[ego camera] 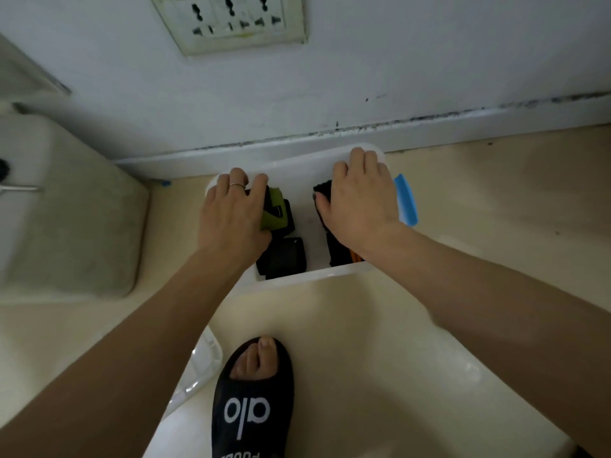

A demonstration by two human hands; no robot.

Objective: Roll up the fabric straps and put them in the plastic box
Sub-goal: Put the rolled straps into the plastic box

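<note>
A white translucent plastic box [307, 277] stands on the floor against the wall's skirting. My left hand [231, 213] grips a green rolled strap [276, 209] at the box's left side, fingers curled over its top. Below it in the box lie two black rolled straps [286, 257]. My right hand [358, 196] lies over a black rolled strap [322, 190] at the box's right side; the thumb presses it and the fingertips reach the far rim. Another dark roll with an orange stripe [344, 256] shows under my right wrist.
A blue latch [407, 201] sticks out on the box's right side. My foot in a black slipper [253, 401] stands in front of the box, beside a clear plastic lid [201, 368]. A grey-white block [69, 206] sits left. A wall socket [231, 21] is above.
</note>
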